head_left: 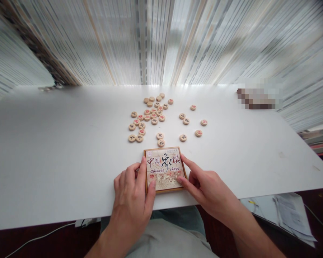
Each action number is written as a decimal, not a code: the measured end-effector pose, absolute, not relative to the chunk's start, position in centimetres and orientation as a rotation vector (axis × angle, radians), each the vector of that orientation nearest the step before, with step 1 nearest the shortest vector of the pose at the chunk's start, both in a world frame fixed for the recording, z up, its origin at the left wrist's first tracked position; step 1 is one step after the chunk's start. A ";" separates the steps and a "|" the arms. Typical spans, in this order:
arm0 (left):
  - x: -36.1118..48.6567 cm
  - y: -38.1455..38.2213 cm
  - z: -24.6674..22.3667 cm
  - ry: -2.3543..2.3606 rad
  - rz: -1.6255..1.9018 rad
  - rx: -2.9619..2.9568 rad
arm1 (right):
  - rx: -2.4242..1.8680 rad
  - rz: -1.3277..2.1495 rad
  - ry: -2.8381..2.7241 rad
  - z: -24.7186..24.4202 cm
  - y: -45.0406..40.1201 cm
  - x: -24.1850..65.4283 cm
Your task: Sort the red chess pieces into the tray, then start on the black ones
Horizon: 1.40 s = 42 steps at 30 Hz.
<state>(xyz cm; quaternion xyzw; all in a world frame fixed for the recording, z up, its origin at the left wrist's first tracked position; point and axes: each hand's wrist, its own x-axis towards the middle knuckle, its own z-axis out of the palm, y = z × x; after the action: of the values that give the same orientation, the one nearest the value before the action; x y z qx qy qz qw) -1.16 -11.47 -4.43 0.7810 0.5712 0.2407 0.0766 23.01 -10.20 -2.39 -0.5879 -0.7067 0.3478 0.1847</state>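
Note:
A flat wooden Chinese chess box (164, 161) with a printed lid lies near the front edge of the white table. My left hand (133, 191) grips its left side, thumb on the lid and fingers along the edge. On the opposite side my right hand (207, 184) holds the box, its index finger at the right edge and its thumb on the lid. Beyond the box, round wooden chess pieces (154, 121) are scattered, marked in red or black; several at the back show plain faces. One black-marked piece (160, 143) sits just behind the box's far edge.
The white table (70, 150) reaches back to striped curtains (156, 43). A pixelated object (258, 98) rests at the far right. Below the front edge are papers (290, 215) on the right and a white cable (43, 236) on the left.

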 end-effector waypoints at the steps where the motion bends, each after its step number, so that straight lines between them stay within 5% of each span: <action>1: -1.2 -11.5 -4.4 1.714 0.718 2.339 | -1.667 0.973 -2.006 -2.3 -10.1 23.1; 9: -1.5 -11.3 -4.8 1.715 0.702 2.340 | -1.439 0.613 -2.241 -1.4 -8.2 24.7; 30: -1.8 -11.3 -4.7 1.653 0.660 2.308 | -1.068 0.571 -2.700 -0.1 -4.3 22.7; 42: -1.9 -9.5 -1.6 1.295 0.716 1.339 | -1.000 0.659 -2.567 -1.1 -4.4 23.6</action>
<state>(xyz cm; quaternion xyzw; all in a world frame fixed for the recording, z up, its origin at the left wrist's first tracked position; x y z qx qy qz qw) -1.89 -9.55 -1.61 0.5637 0.5453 0.3015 0.5422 23.59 -4.39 -1.12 -0.3488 -0.8954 0.2301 0.1540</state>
